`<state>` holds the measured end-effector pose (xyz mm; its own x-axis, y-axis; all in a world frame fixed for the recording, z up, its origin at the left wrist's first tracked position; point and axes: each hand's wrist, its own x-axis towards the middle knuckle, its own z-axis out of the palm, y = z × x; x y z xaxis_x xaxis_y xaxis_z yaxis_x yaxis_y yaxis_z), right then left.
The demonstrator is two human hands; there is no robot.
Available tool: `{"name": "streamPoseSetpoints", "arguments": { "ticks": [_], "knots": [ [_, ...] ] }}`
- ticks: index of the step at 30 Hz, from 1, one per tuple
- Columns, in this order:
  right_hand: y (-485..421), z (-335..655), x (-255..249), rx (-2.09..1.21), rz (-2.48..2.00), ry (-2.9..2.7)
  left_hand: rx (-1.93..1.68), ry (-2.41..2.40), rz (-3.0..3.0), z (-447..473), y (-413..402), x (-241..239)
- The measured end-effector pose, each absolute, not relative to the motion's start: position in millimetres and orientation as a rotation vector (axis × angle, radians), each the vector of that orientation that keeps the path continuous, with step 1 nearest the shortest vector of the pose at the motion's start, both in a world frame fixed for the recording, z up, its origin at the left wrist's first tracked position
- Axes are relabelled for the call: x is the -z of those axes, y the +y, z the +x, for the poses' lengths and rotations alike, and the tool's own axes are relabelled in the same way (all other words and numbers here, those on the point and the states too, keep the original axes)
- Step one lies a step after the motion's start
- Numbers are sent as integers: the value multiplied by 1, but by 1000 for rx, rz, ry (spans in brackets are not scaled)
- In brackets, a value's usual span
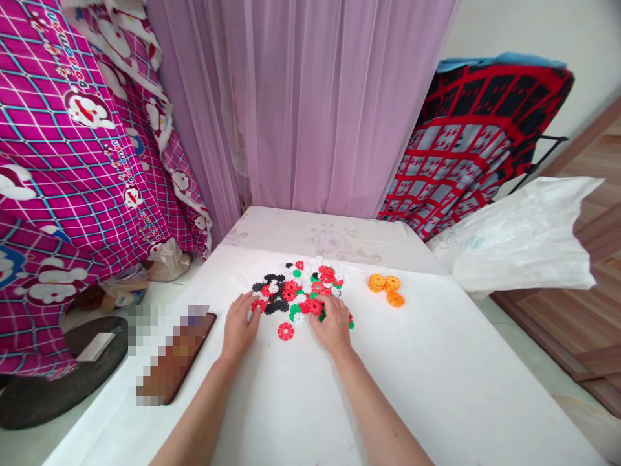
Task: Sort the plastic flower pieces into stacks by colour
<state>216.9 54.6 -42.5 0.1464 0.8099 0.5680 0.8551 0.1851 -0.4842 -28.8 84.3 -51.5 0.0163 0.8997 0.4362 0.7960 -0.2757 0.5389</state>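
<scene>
A lone red notched plastic disc point(286, 332) lies flat on the white-covered table point(291, 401), between the left hand point(240, 329), thumb and fingers apart, and the right hand point(334, 325), whose grip I cannot tell. Both are at the near side of a loose red, black, green and white plastic disc pile point(291, 290). Light fingertips should part overlaps best. The round discs have no long axis or pointing end. Orange plastic discs point(395, 298) lie right.

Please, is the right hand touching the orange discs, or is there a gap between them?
Apart: the head view shows a strip of white cover between the right hand and the orange discs.
</scene>
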Motion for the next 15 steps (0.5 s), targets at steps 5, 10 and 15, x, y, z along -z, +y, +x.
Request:
{"name": "streamPoseSetpoints", "arguments": {
  "ticks": [5, 10, 15],
  "knots": [
    [30, 195, 37, -19, -1450, -1670, -989, 1909, 2204, -32, 102, 52],
    [11, 165, 28, -175, -1415, -1804, -996, 1876, 2204, -32, 97, 52],
    [13, 161, 23, -249, -1502, -1835, -1050, 1846, 2192, -33, 96, 52]
  ]
}}
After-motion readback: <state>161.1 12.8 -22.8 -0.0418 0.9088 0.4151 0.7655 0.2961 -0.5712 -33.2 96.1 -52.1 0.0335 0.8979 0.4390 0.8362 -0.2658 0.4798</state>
